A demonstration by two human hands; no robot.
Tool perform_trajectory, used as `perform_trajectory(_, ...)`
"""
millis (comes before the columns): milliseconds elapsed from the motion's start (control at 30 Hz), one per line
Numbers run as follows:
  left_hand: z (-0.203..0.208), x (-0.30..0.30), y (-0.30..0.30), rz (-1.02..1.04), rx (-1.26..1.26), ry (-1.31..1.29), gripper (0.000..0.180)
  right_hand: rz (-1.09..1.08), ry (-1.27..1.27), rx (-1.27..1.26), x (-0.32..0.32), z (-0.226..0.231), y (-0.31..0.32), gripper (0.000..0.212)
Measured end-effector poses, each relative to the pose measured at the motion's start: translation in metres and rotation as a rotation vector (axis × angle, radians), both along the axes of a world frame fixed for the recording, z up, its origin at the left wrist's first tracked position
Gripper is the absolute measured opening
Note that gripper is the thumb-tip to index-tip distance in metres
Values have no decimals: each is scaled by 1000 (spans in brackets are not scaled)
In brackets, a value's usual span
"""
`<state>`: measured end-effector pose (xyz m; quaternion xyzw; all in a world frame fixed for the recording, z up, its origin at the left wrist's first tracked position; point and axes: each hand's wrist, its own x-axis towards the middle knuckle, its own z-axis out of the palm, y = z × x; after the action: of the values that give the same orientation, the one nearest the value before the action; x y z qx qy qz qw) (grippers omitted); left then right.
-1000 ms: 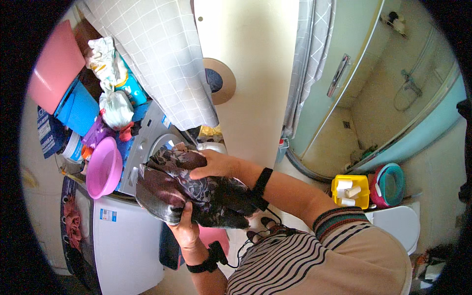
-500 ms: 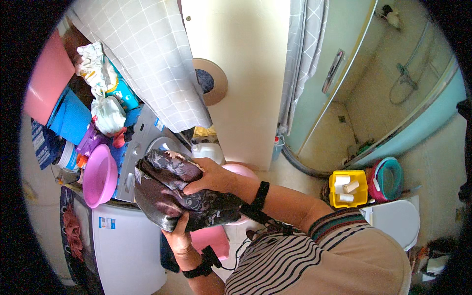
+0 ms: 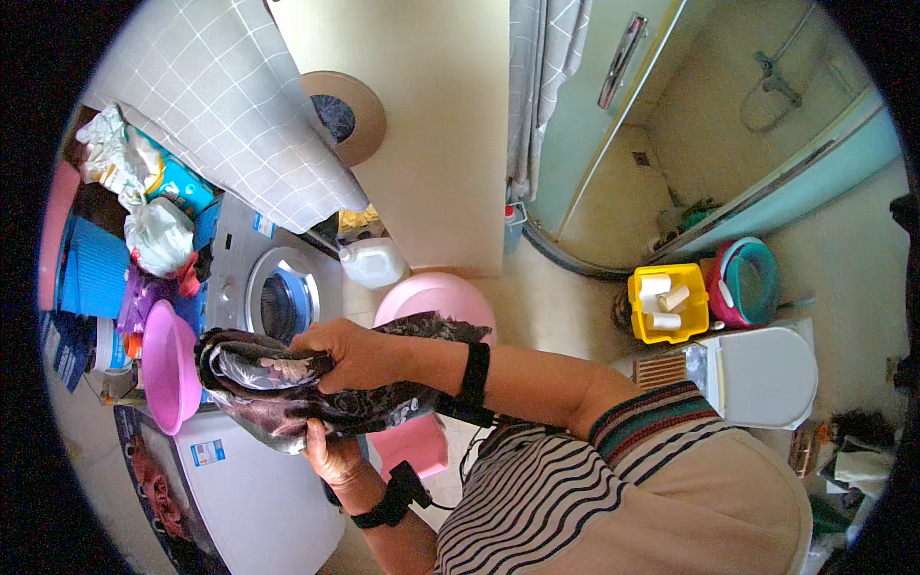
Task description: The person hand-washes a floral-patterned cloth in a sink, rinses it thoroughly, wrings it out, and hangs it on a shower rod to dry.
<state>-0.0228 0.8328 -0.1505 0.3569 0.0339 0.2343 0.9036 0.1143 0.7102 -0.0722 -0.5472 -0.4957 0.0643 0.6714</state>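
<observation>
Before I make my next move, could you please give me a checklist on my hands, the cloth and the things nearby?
1. Right hand gripping the dark patterned cloth: ok, fingers closed on it.
2. Left hand on the cloth: ok, thumb against its near edge.
3. Cloth spread flat: not ok, it is folded and bunched.
4. Washing machine's round door open: cannot tell.
5. Pink basin on the floor in full view: not ok, the cloth hides its near part.
</observation>
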Motion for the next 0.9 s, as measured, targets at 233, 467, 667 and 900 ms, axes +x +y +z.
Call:
perform_trajectory(233, 17, 21, -12, 2, -31, 94, 70, -162, -155, -93, 11, -2, -11, 40)
perform_trajectory(467, 24, 24, -21, 245, 87, 150, 69, -241, -132, -69, 6, 12, -40, 53)
perform_trajectory(667, 46, 29, -32, 194, 173, 27, 78, -185, 10, -163, 9, 24, -53, 52)
perform_trajectory(900, 41, 28, -21, 160, 29, 51, 66, -212, -200, -280, 17, 43, -54, 49)
